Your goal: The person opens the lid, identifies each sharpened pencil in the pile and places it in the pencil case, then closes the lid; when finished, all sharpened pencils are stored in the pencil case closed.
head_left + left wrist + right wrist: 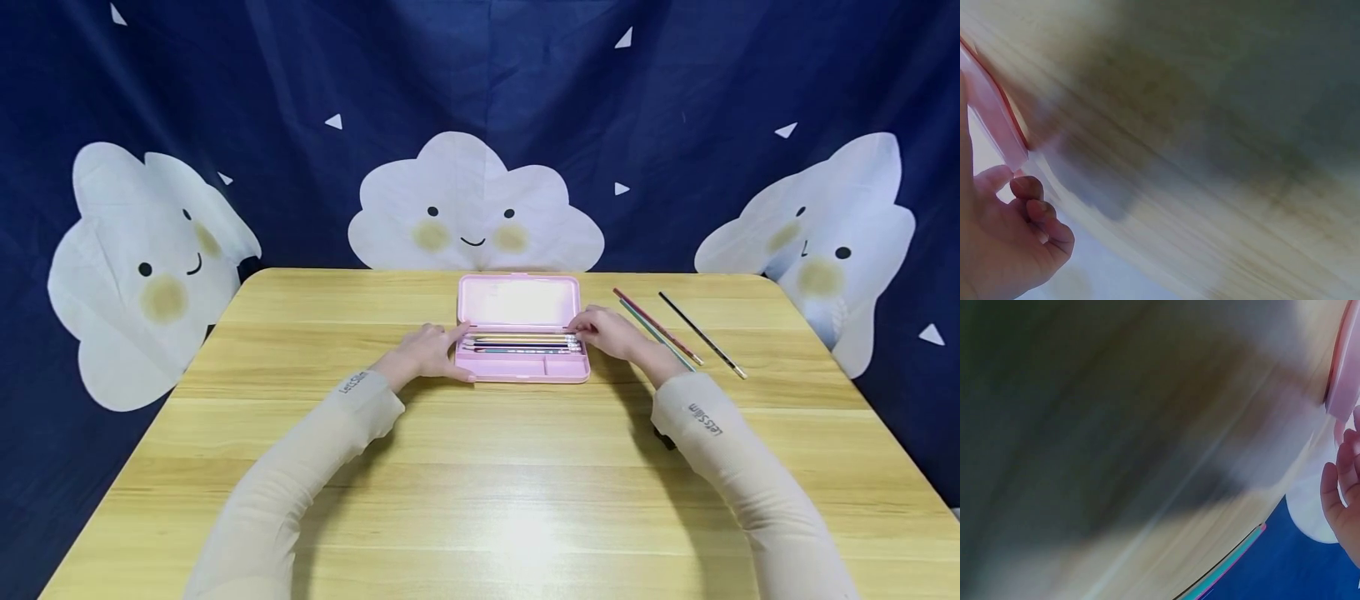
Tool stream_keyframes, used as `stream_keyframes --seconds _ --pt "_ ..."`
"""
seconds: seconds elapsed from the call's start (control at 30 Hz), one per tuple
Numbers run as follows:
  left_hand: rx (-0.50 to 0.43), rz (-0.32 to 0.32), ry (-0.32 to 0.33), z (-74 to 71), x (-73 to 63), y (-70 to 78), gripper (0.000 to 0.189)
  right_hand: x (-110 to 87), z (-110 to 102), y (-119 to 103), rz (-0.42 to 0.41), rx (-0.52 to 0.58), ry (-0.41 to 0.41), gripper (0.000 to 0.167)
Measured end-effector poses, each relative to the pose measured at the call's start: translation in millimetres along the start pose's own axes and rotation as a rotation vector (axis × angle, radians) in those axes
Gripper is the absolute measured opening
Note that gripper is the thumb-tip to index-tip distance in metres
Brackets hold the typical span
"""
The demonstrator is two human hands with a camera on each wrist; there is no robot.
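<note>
A pink pencil case (491, 368) lies on the table with its lid (517, 302) raised at the back. Several pencils (517, 343) lie side by side in its long compartment, eraser ends to the right. My left hand (427, 350) holds the case's left end, thumb at the front corner and index finger at the back; its other fingers curl beside the case in the left wrist view. At the right end, my right hand (611, 332) pinches the end of the rearmost pencil (540, 334), its fingertips partly hiding that end.
To the right of the case lie a red pencil (660, 327), a teal pencil (657, 335) and a black pencil (702, 335). Two smaller compartments run along the case's front. Behind the wooden table (465, 483) hangs a dark blue curtain (487, 75) with cloud faces.
</note>
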State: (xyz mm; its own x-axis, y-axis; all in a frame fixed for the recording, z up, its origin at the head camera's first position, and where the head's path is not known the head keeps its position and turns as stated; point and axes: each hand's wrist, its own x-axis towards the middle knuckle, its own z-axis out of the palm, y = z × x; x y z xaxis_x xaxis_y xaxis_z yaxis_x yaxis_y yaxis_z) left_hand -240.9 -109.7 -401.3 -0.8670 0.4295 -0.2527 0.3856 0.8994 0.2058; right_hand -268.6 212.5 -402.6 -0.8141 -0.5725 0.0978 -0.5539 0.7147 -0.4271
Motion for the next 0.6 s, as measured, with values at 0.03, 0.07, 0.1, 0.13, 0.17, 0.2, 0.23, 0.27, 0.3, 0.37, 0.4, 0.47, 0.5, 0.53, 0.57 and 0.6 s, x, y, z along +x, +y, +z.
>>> stream_keyframes --seconds 0.03,0.07,0.1,0.13,0.17,0.2,0.23,0.27,0.3,0.37,0.4,0.47,0.5,0.53,0.57,0.6 --pt "-0.006 -0.003 0.007 0.2 -0.4 0.5 0.102 -0.7 -0.9 1.3 0.010 0.016 0.009 0.014" --pt "-0.011 -0.006 0.014 0.3 -1.0 1.1 0.101 -1.2 -2.0 2.5 0.021 0.030 0.018 0.015" --pt "-0.014 -0.011 0.024 0.4 -1.8 1.9 0.101 -1.4 -3.0 4.4 0.032 0.052 0.020 0.017" --pt "-0.012 -0.016 0.035 0.5 -2.4 2.4 0.100 -1.2 -4.2 6.1 0.042 0.071 0.025 0.019" --pt "-0.008 -0.019 0.048 0.4 -3.4 3.2 0.100 -1.0 -5.3 7.6 0.054 0.085 0.029 0.023" --pt "0.000 -0.023 0.060 0.3 -4.3 4.0 0.100 -0.8 -6.6 8.8 0.069 0.097 0.028 0.027" --pt "0.011 -0.028 0.073 0.2 -5.3 4.7 0.100 -0.5 -7.9 9.7 0.087 0.110 0.022 0.032" --pt "0.024 -0.032 0.087 0.6 -5.9 5.1 0.100 -0.1 -8.9 10.6 0.109 0.121 0.014 0.036" --pt "0.037 -0.036 0.103 0.9 -6.4 5.4 0.101 0.4 -9.6 11.4 0.129 0.131 0.004 0.040" --pt "0.059 -0.040 0.127 1.9 -7.2 6.0 0.101 1.3 -10.6 12.2 0.160 0.137 -0.006 0.047" --pt "0.061 -0.043 0.135 2.3 -7.6 6.3 0.101 1.8 -10.7 12.9 0.171 0.143 -0.012 0.050" --pt "0.052 -0.049 0.145 3.4 -8.2 6.9 0.100 3.3 -10.3 13.8 0.193 0.157 -0.020 0.054" --pt "0.046 -0.049 0.149 4.0 -8.6 7.1 0.099 4.0 -10.0 14.4 0.205 0.164 -0.024 0.055" --pt "0.039 -0.048 0.151 4.6 -8.8 7.1 0.099 4.7 -9.5 15.0 0.215 0.175 -0.029 0.057" --pt "0.029 -0.046 0.155 5.3 -9.3 7.0 0.098 5.7 -8.9 15.7 0.222 0.187 -0.036 0.058" --pt "0.018 -0.044 0.159 5.8 -9.9 6.9 0.097 6.6 -8.3 16.0 0.228 0.199 -0.042 0.058"
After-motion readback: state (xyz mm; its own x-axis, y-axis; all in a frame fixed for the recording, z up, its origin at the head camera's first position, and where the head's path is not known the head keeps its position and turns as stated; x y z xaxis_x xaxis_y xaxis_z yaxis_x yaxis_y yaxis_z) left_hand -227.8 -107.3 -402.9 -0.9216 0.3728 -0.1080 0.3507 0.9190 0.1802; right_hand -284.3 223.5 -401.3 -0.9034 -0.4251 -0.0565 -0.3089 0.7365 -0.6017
